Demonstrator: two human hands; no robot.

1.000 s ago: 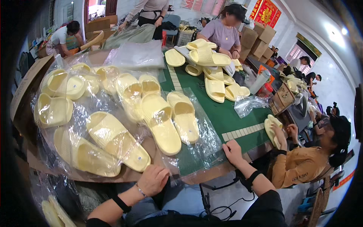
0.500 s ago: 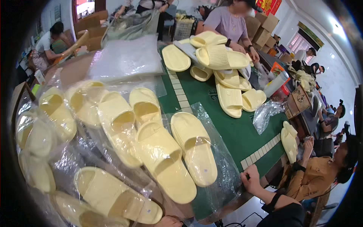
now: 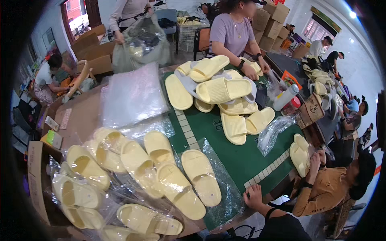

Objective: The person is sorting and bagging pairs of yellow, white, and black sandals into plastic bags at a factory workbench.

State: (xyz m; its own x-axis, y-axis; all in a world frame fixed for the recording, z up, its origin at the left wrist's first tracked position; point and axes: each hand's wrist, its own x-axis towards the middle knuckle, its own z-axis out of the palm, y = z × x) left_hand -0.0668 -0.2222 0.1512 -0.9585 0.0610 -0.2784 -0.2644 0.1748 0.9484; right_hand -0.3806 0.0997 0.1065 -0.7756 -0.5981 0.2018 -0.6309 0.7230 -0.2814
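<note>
We judge handling paused: right hand [image 3: 253, 197] at the table [image 3: 82, 114] edge, finger spread we cannot tell; left hand unseen; lifting bagged slippers [image 3: 187, 201] likely needs both.

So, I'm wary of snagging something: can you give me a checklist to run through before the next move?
1. Left hand in view: not ok, outside the picture.
2. Right hand off the nearest pale yellow slide: ok, at the table edge.
3. Right hand clear of the plastic bag: cannot tell, very close.
4. Slide heap apart from the bagged slides: ok, farther back.
5. Clear plastic stack lying flat: ok.
6. Bags sealed: cannot tell.
</note>
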